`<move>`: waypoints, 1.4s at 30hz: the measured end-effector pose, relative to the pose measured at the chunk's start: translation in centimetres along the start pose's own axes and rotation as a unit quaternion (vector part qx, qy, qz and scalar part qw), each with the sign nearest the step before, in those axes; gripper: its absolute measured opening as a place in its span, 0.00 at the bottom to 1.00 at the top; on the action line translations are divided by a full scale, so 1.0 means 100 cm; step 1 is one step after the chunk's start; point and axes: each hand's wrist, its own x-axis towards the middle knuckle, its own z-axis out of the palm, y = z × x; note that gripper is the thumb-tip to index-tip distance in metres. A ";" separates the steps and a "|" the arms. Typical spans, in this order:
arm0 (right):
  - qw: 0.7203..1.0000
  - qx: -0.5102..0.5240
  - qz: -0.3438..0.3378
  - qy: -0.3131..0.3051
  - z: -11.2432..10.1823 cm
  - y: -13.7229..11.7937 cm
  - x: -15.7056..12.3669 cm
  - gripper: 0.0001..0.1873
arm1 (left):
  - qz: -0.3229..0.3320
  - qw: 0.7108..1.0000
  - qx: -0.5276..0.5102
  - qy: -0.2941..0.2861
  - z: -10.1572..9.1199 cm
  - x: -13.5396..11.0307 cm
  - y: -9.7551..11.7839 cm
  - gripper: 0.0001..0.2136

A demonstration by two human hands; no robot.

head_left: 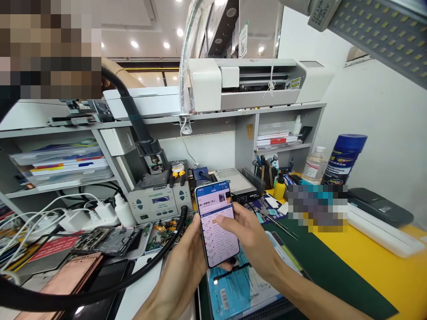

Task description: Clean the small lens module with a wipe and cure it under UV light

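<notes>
A smartphone (222,244) with a lit screen is held upright, tilted back, in the middle of the view. My left hand (190,253) wraps its left edge and back, the thumb along the side. At the right edge my right hand (255,238) grips the phone, its fingers partly hidden behind and its thumb over the upper screen. The screen shows a blue header, a picture banner and a list too small to read. Beneath the hands lies a blue and clear plastic packet (220,298) with a dark thin part on it.
A rework station (160,202) stands behind, its black hose (133,284) curving across the left front. Opened phone parts (106,240) and a tray of circuit boards (163,233) lie left. Tweezers (278,224), a yellow bottle (279,189) and a blue spray can (345,158) are right.
</notes>
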 end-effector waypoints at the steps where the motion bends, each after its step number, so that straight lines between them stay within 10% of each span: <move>1: 1.000 0.011 -0.002 -0.010 -0.001 -0.002 -0.001 0.12 | -0.001 1.000 0.001 0.001 0.000 0.000 0.001 0.21; 32: 0.976 0.132 0.080 -0.156 -0.030 -0.005 0.009 0.23 | -0.090 0.991 -0.043 -0.091 -0.017 0.003 0.016 0.27; 42: 0.989 0.072 -0.027 -0.123 -0.032 -0.002 0.005 0.23 | -0.043 0.990 -0.059 -0.121 -0.020 0.000 0.027 0.26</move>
